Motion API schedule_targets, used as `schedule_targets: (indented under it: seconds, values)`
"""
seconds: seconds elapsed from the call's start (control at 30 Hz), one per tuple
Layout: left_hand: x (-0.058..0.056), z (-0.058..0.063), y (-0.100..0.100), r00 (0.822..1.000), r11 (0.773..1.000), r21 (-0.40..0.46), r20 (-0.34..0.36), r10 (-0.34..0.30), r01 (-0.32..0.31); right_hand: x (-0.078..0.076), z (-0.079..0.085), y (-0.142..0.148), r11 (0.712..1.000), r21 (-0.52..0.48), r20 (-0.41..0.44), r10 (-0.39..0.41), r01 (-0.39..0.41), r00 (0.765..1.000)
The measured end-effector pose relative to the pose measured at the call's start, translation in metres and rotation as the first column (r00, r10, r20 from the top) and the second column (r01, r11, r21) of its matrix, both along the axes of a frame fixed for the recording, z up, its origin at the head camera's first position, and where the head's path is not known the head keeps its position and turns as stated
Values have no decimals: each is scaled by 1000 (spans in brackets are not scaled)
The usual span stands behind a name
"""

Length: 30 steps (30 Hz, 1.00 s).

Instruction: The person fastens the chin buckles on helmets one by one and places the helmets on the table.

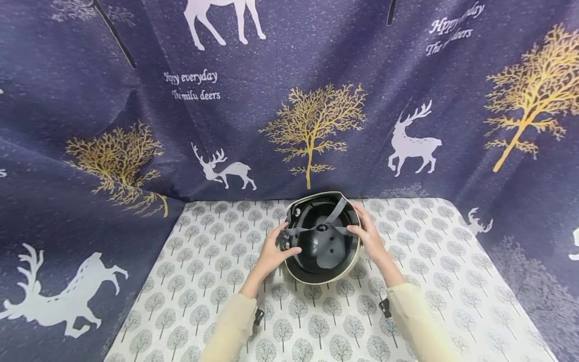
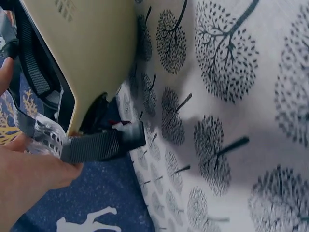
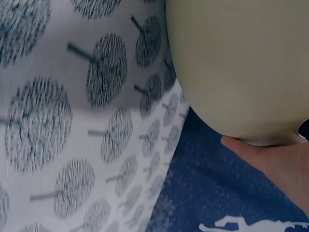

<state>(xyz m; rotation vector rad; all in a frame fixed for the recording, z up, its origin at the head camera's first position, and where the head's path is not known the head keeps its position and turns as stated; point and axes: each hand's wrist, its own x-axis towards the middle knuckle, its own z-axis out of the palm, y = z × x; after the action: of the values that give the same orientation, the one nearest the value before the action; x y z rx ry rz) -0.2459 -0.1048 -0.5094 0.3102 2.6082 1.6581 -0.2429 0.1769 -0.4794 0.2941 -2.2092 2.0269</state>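
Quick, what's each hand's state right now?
Left hand: holding the cream, hard-shelled, black-lined helmet by its left side.
Right hand: holding the same helmet by its right side.

Head above, wrists close — helmet [image 1: 318,244] shared.

Cream hard-shell helmet [image 2: 99,53]: black-lined — beside white tree-printed cloth [image 2: 275,121]
Left hand [image 2: 31,181]: lower left — touching ribbed grey webbing strap [image 2: 94,148]
Dark-blue printed cloth [image 2: 126,186]: behind
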Motion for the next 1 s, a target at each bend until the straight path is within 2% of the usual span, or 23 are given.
schedule_targets:
  seconds: [0.3, 0.5, 0.63, 0.77, 1.0]
  values:
    - [2, 5, -15, 998, 999, -13, -42, 41, -41, -1, -11, -12, 999, 32, 74, -15, 12, 997]
    - [4, 8, -17, 998, 999, -22, -55, 34, -35, -2, -7, -12, 999, 42, 127, 3, -9, 992]
    - [5, 9, -14, 995, 999, -41, -92, 25, -29, -3, -6, -9, 997, 71, 165, -21, 9, 986]
    - [5, 9, -12, 993, 998, -58, -118, 18, -25, -2, -7, -7, 995, 99, 160, -43, 27, 986]
    - [6, 14, -9, 990, 999, -51, -140, 13, -20, -1, -6, -5, 986, 157, 100, -68, 52, 993]
